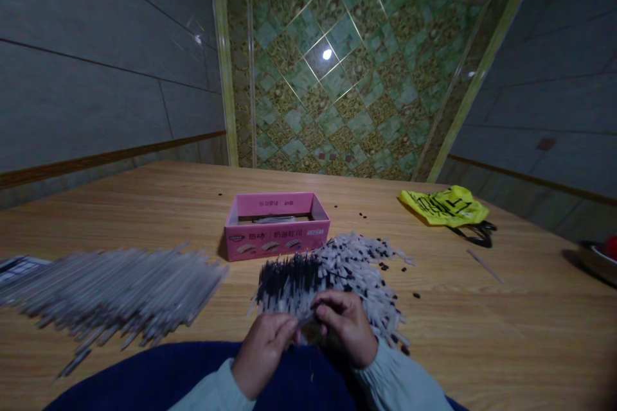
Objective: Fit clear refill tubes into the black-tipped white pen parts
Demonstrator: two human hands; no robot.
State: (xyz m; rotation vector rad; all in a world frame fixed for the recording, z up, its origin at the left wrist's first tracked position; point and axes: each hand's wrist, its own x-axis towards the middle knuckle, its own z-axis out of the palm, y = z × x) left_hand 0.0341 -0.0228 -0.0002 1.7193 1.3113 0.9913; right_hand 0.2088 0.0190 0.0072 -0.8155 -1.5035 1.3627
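Note:
My left hand (268,348) and my right hand (351,329) meet near the table's front edge, fingertips closed in a pinch. Between them is a small clear plastic piece (305,318), mostly hidden by the fingers. Just beyond lies a row of clear pieces with dark tips (289,279). A loose heap of whitish translucent pieces (354,263), mixed with small black bits, spreads behind and beside my right hand. To the left of my left hand lies a wide pile of long, thin, clear sticks (120,292).
Behind the row stands an open pink box (277,241) with some thin sticks inside. A yellow plastic bag (446,207) and a black strap-like item (475,233) lie at the back right. One thin stick (484,266) and a bowl (600,263) are on the right.

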